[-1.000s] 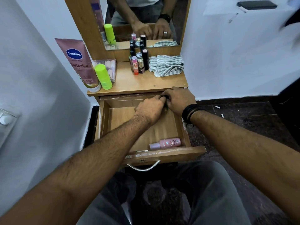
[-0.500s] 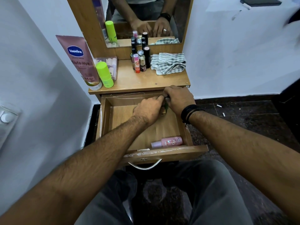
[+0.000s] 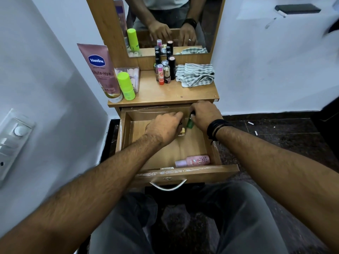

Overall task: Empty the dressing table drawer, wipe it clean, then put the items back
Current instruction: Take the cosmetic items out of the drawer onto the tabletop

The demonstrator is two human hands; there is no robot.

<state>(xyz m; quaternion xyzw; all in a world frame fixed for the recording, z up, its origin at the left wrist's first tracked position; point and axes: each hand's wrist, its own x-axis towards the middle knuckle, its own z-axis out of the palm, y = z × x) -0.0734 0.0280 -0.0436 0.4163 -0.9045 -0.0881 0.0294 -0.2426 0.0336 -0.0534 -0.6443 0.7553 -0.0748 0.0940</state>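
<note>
Head view, your right hand (image 3: 205, 114) pinching green bottle (image 3: 190, 123) near drawer (image 3: 183, 174) back edge, left hand (image 3: 165, 127) grip unclear, pink bottle (image 3: 194, 160) against front wall, middle floor open.

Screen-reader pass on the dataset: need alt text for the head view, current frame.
Both hands reach into the open drawer of a dressing table: the right hand grips a small green bottle, the left hand covers a small yellowish item. A pink bottle lies at the drawer's front; cosmetics and a striped cloth sit on top.
</note>
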